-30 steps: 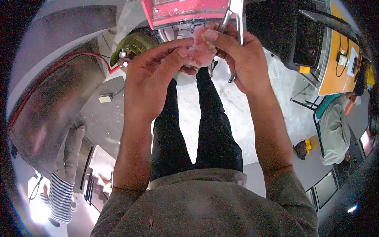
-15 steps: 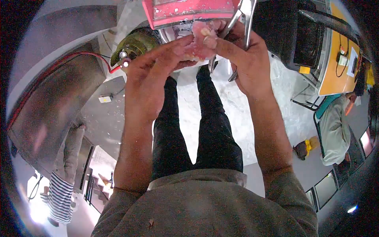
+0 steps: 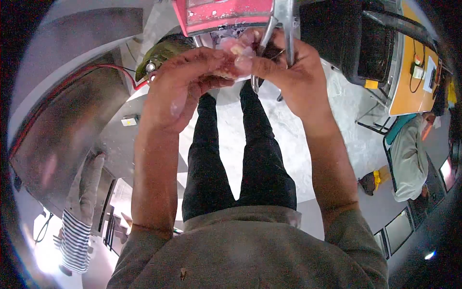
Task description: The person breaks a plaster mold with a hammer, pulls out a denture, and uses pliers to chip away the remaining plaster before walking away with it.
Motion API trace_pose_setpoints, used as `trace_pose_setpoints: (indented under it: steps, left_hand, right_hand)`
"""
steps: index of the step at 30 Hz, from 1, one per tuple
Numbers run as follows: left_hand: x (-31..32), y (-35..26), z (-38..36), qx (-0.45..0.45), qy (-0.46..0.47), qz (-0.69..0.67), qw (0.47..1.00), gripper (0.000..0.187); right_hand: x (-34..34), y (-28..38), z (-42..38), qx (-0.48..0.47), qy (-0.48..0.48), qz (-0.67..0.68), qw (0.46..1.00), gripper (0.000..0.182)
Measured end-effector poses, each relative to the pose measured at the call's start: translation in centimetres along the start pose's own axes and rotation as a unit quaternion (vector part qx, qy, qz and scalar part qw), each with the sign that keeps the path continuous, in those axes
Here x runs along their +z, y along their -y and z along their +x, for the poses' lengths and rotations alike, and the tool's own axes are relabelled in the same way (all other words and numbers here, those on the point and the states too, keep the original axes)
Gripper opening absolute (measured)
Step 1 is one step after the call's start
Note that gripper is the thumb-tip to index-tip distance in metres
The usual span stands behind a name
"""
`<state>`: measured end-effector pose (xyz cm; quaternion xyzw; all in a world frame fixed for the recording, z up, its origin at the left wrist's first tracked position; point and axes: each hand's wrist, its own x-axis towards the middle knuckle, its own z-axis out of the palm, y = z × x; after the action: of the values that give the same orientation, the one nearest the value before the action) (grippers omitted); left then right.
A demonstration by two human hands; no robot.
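A pink and whitish dental-plate-like piece [image 3: 231,60] is between my two hands at the top centre. My left hand [image 3: 185,79] pinches its left side with thumb and fingers. My right hand [image 3: 298,72] grips its right side with the thumb and also holds a metal plier-like tool [image 3: 288,29], whose arms pass between the fingers. Part of the piece is hidden behind my fingertips. Just beyond the hands is a pink-framed tray or box [image 3: 226,12] with white flecks on it.
A dark green rounded object [image 3: 166,53] lies beyond my left hand, near a red hose [image 3: 115,65]. A black chair [image 3: 346,43] and an orange table [image 3: 414,91] stand at the right. People sit or stand at both sides, one in a striped garment [image 3: 75,243].
My left hand and forearm have shifted left. The pink piece has moved slightly left and tilted. The metal tool has swung left with my right hand.
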<state>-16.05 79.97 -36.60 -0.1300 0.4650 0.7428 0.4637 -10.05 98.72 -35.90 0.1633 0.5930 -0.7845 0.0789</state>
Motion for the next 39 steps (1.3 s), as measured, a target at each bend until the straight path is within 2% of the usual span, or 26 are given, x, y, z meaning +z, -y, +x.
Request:
trace_pose_setpoints:
  steps: [4,6,7,9,12,15,18,22,27,30,33,37,39]
  left_hand:
    - [-0.1,0.3,0.0,-0.048,-0.029,-0.082,0.995,0.03]
    - [0.9,0.4,-0.4,0.017,-0.08,-0.002,0.997,0.035]
    - [1.0,0.2,-0.5,0.016,-0.079,-0.002,0.997,0.035]
    - [1.1,-0.3,-0.9,0.031,-0.017,-0.025,0.999,0.039]
    - [0.9,-0.6,-1.2,0.017,-0.013,0.018,1.0,0.042]
    - [0.3,-0.5,-1.1,0.016,0.015,-0.002,1.0,0.039]
    - [0.9,-0.8,-1.3,0.031,0.023,-0.014,0.999,0.035]
    - [0.1,-0.4,-1.4,0.036,0.023,-0.015,0.999,0.031]
    - [0.0,-0.5,-1.0,0.001,-0.011,-0.009,1.0,0.024]
    - [-0.6,0.2,-0.6,0.005,-0.012,0.022,1.0,0.025]
    - [-0.4,-0.2,-0.5,-0.032,-0.052,0.081,0.995,0.026]
    - [0.1,0.4,-0.3,-0.01,-0.038,0.065,0.997,0.027]
    - [0.1,0.4,-0.3,-0.024,-0.051,0.103,0.993,0.028]
  right_hand:
    - [-0.4,0.2,0.0,0.002,0.014,0.002,1.0,0.022]
    - [-0.7,1.0,0.1,0.004,0.034,0.031,0.999,0.023]
    - [-0.8,1.1,0.1,0.005,0.034,0.031,0.999,0.023]
    - [-0.9,1.3,0.1,-0.017,0.072,0.057,0.996,0.024]
    - [-1.3,0.9,-0.3,-0.001,0.054,0.066,0.996,0.024]
    - [-1.5,0.9,-0.5,-0.023,0.05,0.016,0.998,0.026]
    - [-1.3,0.7,-0.4,-0.028,0.041,0.049,0.998,0.027]
    - [-1.1,0.7,-0.3,-0.039,0.033,0.044,0.998,0.026]
    - [-0.7,0.0,-0.4,-0.001,0.043,0.014,0.999,0.027]
    - [-0.3,-0.6,-0.3,0.002,0.054,0.052,0.997,0.026]
    - [0.0,-0.5,-0.3,0.034,0.015,0.008,0.999,0.026]
    - [-0.2,-0.7,-0.1,0.032,0.019,0.011,0.999,0.027]
    - [0.0,-1.0,-0.2,0.031,0.013,0.014,0.999,0.026]
